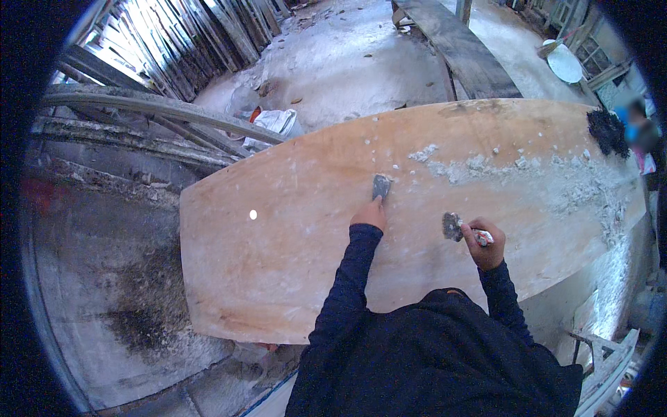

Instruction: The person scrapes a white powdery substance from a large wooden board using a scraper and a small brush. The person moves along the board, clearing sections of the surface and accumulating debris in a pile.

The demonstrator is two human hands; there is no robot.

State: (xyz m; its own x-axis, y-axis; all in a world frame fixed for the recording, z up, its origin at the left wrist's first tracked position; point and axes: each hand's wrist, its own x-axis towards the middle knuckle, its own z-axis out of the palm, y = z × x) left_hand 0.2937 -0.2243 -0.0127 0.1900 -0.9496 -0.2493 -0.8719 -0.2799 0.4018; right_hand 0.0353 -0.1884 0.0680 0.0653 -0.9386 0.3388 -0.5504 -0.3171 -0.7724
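My left hand (pixel 369 215) is closed round a scraper (pixel 381 187), whose flat grey blade points away from me over a wooden board (pixel 292 229). A small bit of white material lies beside the blade's tip. My right hand (pixel 488 244) grips a paintbrush (pixel 453 226) by its white-smeared handle, with the bristles turned to the left. Whether the bristles touch the board I cannot tell. White crumbly residue (pixel 479 167) is strewn over the board's far middle and right side. Both my sleeves are dark.
A black bristly clump (pixel 608 132) sits at the board's far right corner, near a person (pixel 640 132). Wooden beams (pixel 153 108) and a white sack (pixel 280 122) are at the far left. A long dark plank (pixel 462 48) stands beyond the board. A wooden frame (pixel 611 361) is at lower right.
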